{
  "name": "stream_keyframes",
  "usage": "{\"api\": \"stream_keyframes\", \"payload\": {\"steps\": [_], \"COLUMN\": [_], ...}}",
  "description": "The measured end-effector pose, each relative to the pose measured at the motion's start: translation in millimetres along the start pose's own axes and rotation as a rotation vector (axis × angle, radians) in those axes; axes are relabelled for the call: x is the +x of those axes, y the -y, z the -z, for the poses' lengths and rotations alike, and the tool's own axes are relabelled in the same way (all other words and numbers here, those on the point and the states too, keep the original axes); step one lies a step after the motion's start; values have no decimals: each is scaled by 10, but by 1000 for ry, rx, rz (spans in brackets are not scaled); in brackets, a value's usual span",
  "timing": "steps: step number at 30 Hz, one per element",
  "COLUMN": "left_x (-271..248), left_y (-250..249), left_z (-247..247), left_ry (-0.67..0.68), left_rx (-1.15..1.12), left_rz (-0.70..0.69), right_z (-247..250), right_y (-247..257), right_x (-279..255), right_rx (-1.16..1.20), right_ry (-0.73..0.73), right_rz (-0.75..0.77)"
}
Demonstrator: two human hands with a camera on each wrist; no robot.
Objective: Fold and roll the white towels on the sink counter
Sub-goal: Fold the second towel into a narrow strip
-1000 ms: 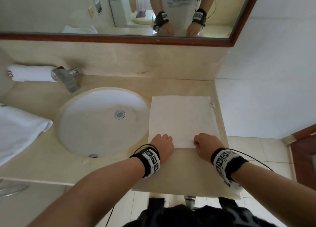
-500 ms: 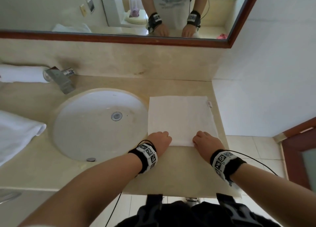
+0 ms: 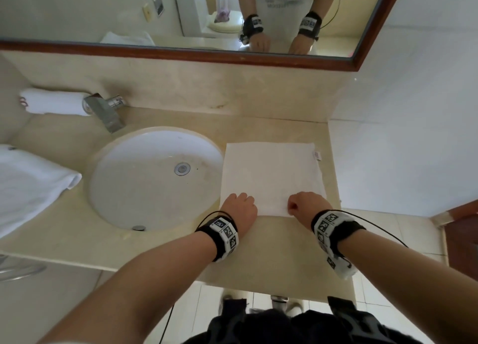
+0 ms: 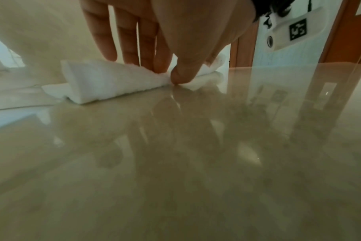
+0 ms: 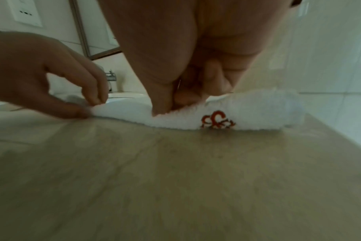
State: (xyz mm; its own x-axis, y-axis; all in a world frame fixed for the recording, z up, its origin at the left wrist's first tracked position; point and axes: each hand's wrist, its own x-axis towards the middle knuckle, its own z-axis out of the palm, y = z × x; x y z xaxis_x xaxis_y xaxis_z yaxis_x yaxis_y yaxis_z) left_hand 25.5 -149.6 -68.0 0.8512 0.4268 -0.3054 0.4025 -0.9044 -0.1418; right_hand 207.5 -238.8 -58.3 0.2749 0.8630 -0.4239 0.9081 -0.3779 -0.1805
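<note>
A folded white towel (image 3: 271, 175) lies flat on the beige counter (image 3: 279, 242) to the right of the sink. My left hand (image 3: 239, 204) pinches the towel's near edge at its left part, thumb under and fingers over the lifted fold (image 4: 113, 81). My right hand (image 3: 306, 204) pinches the same near edge further right, and the edge (image 5: 247, 112) curls up with a red embroidered logo (image 5: 216, 119) showing. The left hand (image 5: 52, 81) also appears in the right wrist view. A rolled white towel (image 3: 55, 101) lies behind the faucet at the back left.
A round white sink (image 3: 155, 175) with a metal faucet (image 3: 106, 110) fills the counter's middle. A loose white towel (image 3: 28, 185) drapes over the left side. A framed mirror (image 3: 181, 51) runs along the back wall. A white wall (image 3: 401, 149) bounds the right.
Both hands have stayed on the towel's near edge and have lifted it slightly into a small fold. The head view has shifted a little.
</note>
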Motion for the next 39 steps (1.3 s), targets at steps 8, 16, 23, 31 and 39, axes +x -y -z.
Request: {"api": "stream_keyframes", "payload": {"steps": [8,16,23,31,39], "left_x": [-12,18,81,47,154], "left_y": [-109,-6,158,44,89], "left_z": [83,-73,10,34,5], "left_ry": [42,-16,-67,-39,-129], "left_rx": [21,-73,-192,-84,-33], "left_rz": [54,87,119,83,57], "right_z": [-240,-204,46,-98,-81], "right_y": [-113,-62,-93,8,50], "right_x": [-140,-93,26,-13,-56], "right_rx": [-227,-215,-28,-135,-193], "right_ry": [-122,-114,-41,-92,-92], "right_rz": [227,185,-13,28,72]}}
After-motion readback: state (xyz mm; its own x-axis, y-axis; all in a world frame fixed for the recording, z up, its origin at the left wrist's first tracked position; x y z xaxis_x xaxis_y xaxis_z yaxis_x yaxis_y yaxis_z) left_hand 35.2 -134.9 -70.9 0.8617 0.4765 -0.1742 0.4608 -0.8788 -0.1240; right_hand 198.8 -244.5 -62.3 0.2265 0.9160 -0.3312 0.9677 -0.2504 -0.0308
